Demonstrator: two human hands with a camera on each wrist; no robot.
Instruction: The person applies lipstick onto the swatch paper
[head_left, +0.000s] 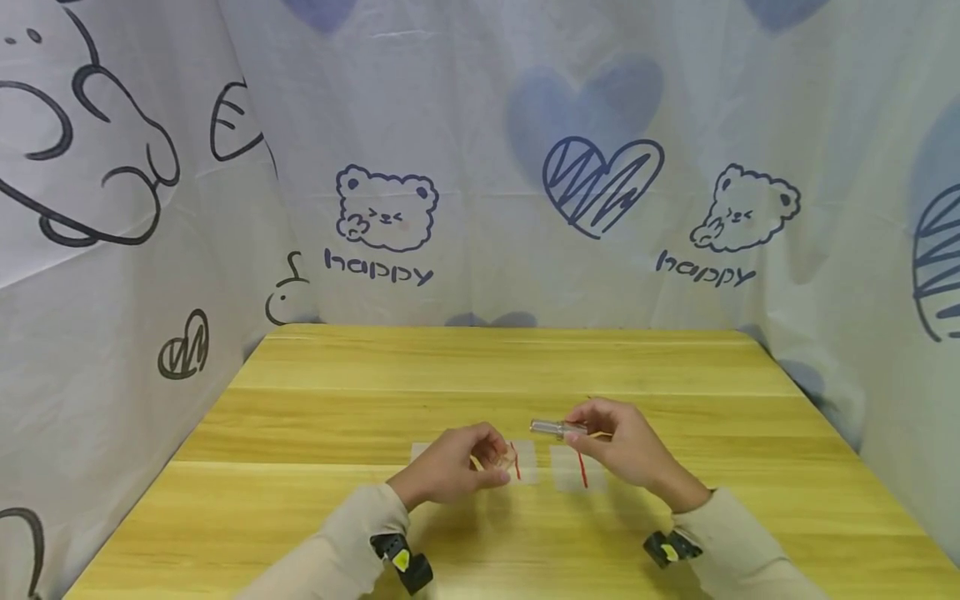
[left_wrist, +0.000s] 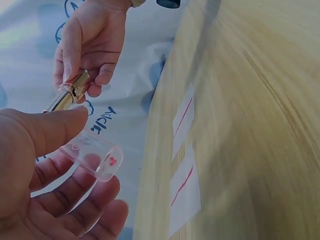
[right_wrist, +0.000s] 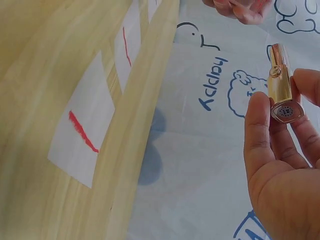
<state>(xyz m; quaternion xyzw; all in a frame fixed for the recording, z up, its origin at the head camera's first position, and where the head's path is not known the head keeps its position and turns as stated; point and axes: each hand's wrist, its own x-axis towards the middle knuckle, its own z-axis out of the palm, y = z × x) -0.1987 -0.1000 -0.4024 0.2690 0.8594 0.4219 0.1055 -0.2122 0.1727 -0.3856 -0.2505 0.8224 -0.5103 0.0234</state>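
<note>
My right hand (head_left: 618,442) pinches a shiny gold lipstick tube (right_wrist: 280,87) by its base between thumb and fingers. A round label shows on the tube's end in the right wrist view. Left of it, my left hand (head_left: 461,462) holds a clear plastic cap (left_wrist: 95,155) with its thumb and curled fingers; a small red mark shows at the cap's end. Both hands are raised above the table, the tube and the cap apart in the head view. Beneath them lie white paper slips, one with a red stroke (right_wrist: 82,130) near the right hand.
The slips rest on a yellow wood-grain table (head_left: 337,400); another slip (right_wrist: 127,45) also bears a red line. White curtains (head_left: 480,275) with bear and heart drawings stand behind and beside the table. Each wrist wears a black strapped device (head_left: 401,562).
</note>
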